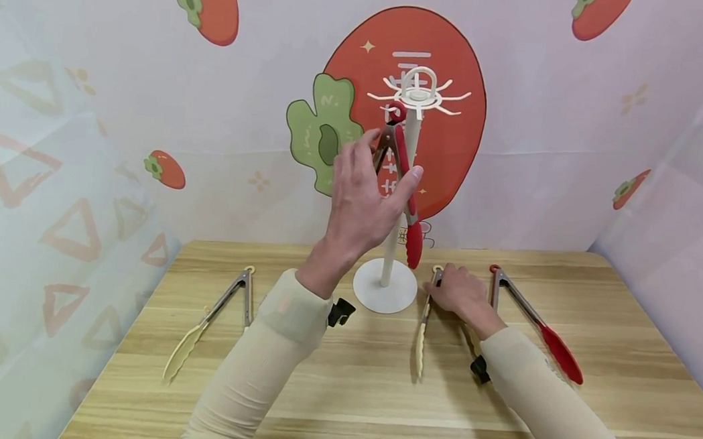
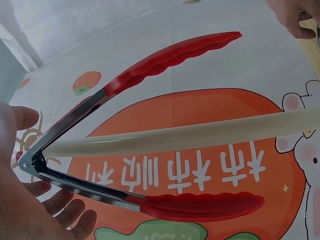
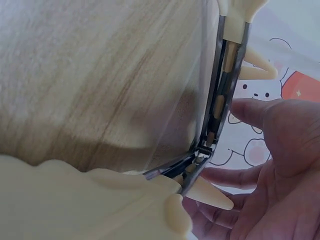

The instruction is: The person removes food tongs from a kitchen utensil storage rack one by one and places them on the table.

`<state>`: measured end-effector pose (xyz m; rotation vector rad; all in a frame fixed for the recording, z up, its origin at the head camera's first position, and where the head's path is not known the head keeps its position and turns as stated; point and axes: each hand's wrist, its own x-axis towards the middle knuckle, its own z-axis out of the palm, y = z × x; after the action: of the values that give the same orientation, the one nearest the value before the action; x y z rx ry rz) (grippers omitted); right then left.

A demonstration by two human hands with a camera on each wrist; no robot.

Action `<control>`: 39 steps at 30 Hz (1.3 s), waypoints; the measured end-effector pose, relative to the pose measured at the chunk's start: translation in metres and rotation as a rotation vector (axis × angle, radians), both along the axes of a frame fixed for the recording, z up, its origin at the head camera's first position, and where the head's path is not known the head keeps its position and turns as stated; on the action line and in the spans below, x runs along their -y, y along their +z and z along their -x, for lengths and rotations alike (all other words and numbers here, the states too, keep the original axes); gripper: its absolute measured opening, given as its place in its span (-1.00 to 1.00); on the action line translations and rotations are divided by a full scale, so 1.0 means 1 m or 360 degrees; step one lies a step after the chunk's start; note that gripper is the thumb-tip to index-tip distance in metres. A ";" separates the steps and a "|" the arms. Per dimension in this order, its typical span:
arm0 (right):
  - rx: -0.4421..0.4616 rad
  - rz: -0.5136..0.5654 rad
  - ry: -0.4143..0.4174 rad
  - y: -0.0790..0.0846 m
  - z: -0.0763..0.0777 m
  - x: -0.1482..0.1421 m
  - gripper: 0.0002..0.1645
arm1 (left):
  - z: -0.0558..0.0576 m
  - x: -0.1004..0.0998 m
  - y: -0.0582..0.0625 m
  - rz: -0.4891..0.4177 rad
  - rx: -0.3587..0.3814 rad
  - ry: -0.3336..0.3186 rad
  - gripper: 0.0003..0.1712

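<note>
Red-tipped tongs (image 1: 402, 162) hang by their red ring at a hook of the white stand (image 1: 413, 139), arms spread. My left hand (image 1: 361, 196) is around their upper end. In the left wrist view its thumb stands off the metal and its fingers (image 2: 75, 212) are loosely bent beside the hinge. Low on the right, my right hand (image 1: 460, 292) is over the hinge end of cream-tipped tongs (image 1: 423, 324) on the table. Its thumb (image 3: 250, 111) and forefinger lie along the outsides of the two tong arms, apart from each other; whether they press is unclear.
More cream-tipped tongs (image 1: 193, 341) lie spread on the left of the wooden table (image 1: 340, 407). Other red-tipped tongs (image 1: 552, 342) lie on the right, beside my right hand. The stand's round base (image 1: 377, 295) is near the back edge, before a patterned cloth backdrop (image 1: 256, 193).
</note>
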<state>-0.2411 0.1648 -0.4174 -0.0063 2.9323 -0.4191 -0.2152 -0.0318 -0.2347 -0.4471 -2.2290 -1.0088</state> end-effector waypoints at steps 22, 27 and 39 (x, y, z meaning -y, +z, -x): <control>-0.0153 0.0077 0.0074 0.012 -0.017 -0.005 -0.25 | 0.004 -0.007 0.005 0.0007 -0.0161 -0.0014 -0.14; -0.0157 0.0092 0.0070 0.013 -0.020 -0.005 -0.21 | 0.005 -0.008 0.007 0.0005 -0.0189 -0.0048 -0.17; -0.0154 0.0104 0.0074 0.014 -0.025 -0.006 -0.17 | 0.009 -0.009 0.009 -0.0006 -0.0202 -0.0055 -0.27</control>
<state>-0.2164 0.1707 -0.4034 -0.1062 3.0048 -0.5211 -0.2241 -0.0226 -0.2261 -0.5346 -2.1129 -0.9746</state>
